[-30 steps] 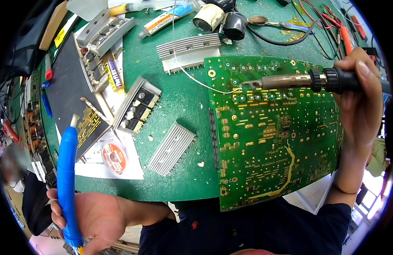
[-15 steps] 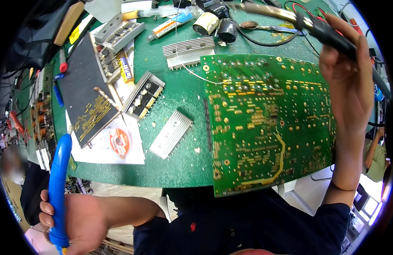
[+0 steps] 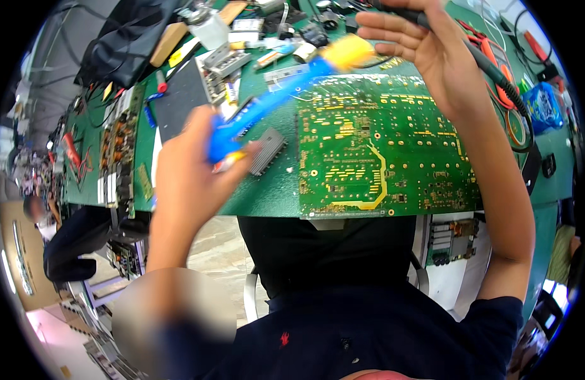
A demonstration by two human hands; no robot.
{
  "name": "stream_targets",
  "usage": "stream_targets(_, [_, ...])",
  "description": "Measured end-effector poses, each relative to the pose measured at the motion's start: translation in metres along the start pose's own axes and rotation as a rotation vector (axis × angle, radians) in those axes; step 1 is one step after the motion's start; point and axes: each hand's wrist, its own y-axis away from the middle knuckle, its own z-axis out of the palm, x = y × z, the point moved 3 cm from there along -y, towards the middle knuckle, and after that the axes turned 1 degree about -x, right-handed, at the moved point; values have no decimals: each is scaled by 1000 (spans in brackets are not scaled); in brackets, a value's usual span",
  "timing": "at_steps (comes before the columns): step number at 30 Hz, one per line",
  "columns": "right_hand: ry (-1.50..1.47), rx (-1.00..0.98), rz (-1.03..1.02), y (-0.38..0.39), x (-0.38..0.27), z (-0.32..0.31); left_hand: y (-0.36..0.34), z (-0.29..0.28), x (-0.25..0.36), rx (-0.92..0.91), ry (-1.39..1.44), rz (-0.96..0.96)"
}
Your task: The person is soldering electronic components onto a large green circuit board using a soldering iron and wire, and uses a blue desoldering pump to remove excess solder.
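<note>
Circuit board flat, glossy green; left hand gripping blurred blue tube, right hand holding slim black handle.

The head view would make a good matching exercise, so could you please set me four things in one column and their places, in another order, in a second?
Things:
1. circuit board
2. blue tool with a yellow end
3. black-handled tool
4. blue packet

Places:
A. held in the right hand
B. toward the right end of the table
C. at the table's near edge, before the person's lap
D. held in the left hand

Pairs: 1-C, 2-D, 3-A, 4-B
</note>
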Motion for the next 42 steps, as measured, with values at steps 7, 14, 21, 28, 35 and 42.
stream_targets(7, [-405, -283, 75, 10, -4, 25, -25, 32, 56, -62, -275, 246])
stream_targets(14, [-465, -346, 132, 18, -3, 48, -41, 50, 91, -45, -200, 271])
stream_targets(21, [-164, -278, 34, 25, 8, 68, -33, 63, 96, -112, -173, 307])
stream_targets(28, [7, -287, -95, 12, -4, 44, -15, 48, 67, -41, -171, 261])
stream_targets(35, [149, 84, 15, -11, -2, -1, -4, -19, -63, 143, -192, -137])
stream_targets(42, [116, 133, 112, -10, 8, 0, -36, -24, -201, 71, -241, -401])
